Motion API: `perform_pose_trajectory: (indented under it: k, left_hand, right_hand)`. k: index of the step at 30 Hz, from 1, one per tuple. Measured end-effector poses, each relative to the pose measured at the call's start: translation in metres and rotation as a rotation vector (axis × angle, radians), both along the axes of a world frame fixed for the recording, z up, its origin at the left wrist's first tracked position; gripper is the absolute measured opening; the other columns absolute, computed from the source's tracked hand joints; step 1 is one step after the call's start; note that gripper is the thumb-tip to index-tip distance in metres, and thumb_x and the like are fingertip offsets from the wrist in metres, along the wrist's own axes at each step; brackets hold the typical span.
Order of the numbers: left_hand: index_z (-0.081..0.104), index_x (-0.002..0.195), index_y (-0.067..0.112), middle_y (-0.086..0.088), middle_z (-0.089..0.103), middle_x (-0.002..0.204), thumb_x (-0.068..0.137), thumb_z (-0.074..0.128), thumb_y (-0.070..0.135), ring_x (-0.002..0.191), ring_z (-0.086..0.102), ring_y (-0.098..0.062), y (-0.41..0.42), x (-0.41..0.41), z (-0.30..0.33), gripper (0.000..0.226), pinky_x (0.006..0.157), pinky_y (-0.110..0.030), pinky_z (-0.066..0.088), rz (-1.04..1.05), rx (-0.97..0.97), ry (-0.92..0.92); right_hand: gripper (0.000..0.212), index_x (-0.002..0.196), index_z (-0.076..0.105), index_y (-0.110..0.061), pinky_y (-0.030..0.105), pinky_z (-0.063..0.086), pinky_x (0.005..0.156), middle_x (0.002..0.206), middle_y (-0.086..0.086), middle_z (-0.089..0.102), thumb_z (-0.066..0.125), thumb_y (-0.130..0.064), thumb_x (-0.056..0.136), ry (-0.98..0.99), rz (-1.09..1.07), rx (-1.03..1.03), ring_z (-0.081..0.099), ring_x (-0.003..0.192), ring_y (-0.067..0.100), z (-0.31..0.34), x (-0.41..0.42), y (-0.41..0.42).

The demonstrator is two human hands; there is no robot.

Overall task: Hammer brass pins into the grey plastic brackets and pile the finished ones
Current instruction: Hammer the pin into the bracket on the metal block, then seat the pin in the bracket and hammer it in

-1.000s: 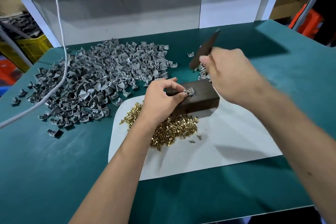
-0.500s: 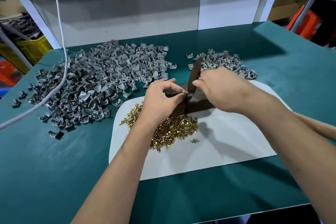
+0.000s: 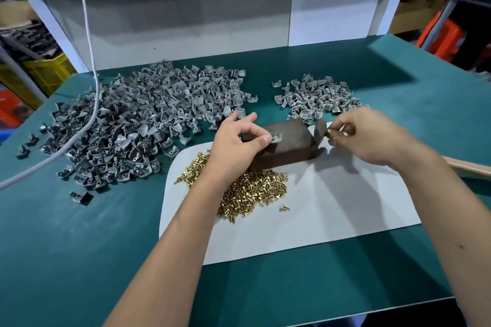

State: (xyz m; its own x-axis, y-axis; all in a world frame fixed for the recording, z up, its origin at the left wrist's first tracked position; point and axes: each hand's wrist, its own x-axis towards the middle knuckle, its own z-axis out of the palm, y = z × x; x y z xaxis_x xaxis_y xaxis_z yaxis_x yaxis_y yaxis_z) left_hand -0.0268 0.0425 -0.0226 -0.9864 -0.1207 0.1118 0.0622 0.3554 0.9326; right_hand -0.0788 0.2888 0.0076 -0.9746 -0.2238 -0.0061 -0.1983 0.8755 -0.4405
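Observation:
A dark metal block [image 3: 295, 147] stands on a white sheet [image 3: 332, 207]. My left hand [image 3: 236, 141] pinches a grey plastic bracket [image 3: 276, 137] on the block's top. My right hand [image 3: 372, 138] grips a hammer close to its dark head [image 3: 320, 130], just right of the block; the wooden handle [image 3: 470, 167] sticks out to the right. Loose brass pins [image 3: 255, 191] lie heaped in front of the block. A big heap of grey brackets [image 3: 138, 125] covers the left of the table. A smaller pile with brass showing [image 3: 316, 99] lies behind the block.
The green table [image 3: 93, 247] ends at a front edge near me and a grey back panel [image 3: 186, 21]. A white cable [image 3: 90, 34] hangs down across the left bracket heap. A yellow crate [image 3: 45, 71] stands beyond the left edge.
The hammer was raised, came down on the bracket, and now sits low to the right of the block. My left hand has kept its pinch on the bracket.

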Motion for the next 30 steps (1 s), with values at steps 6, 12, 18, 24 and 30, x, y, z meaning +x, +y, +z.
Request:
perform_pose_trajectory:
  k: [6,12,18,24,30]
  left_hand:
    - [0.078,0.074,0.027,0.001,0.056,0.148,0.086,0.079,0.013,0.152,0.023,-0.007,0.0,-0.001,-0.001,0.018,0.124,-0.04,0.008,-0.003,0.041,-0.016]
    - [0.077,0.073,0.029,0.004,0.055,0.149,0.085,0.08,0.014,0.152,0.022,-0.008,0.0,0.0,0.0,0.019,0.124,-0.043,0.008,0.001,0.033,-0.008]
    - [0.076,0.067,0.033,0.005,0.056,0.149,0.084,0.08,0.015,0.152,0.022,-0.008,-0.001,-0.001,0.0,0.026,0.121,-0.039,0.008,-0.002,0.009,0.003]
    - [0.076,0.07,0.03,-0.004,0.057,0.148,0.084,0.078,0.009,0.146,0.029,-0.001,0.002,-0.002,-0.001,0.025,0.113,-0.029,0.014,-0.008,0.034,0.018]
    - [0.078,0.069,0.029,-0.001,0.061,0.143,0.089,0.075,0.016,0.145,0.039,-0.012,-0.002,-0.005,-0.002,0.024,0.123,-0.047,0.02,0.019,0.108,0.024]
  right_hand:
    - [0.018,0.079,0.077,-0.019,0.035,0.047,0.067,0.073,0.005,0.07,0.069,-0.02,0.095,0.016,0.017,0.064,0.061,0.077,0.03,-0.007,-0.006,0.005]
    - [0.007,0.09,0.083,-0.019,0.037,0.052,0.078,0.085,0.007,0.074,0.077,-0.015,0.088,0.055,0.06,0.075,0.065,0.085,0.028,-0.003,-0.005,0.01]
    - [0.014,0.095,0.08,-0.021,0.021,0.043,0.065,0.072,-0.014,0.065,0.078,-0.013,0.083,0.094,0.07,0.085,0.061,0.073,0.011,0.002,-0.003,0.0]
    - [0.022,0.105,0.076,-0.026,0.006,0.041,0.074,0.09,-0.012,0.068,0.078,-0.016,0.085,0.267,0.379,-0.147,0.062,0.083,0.004,0.019,0.016,-0.051]
    - [0.014,0.1,0.079,-0.019,0.017,0.048,0.078,0.088,-0.006,0.071,0.079,-0.014,0.087,0.249,0.453,-0.193,0.064,0.079,0.007,0.015,0.011,-0.063]
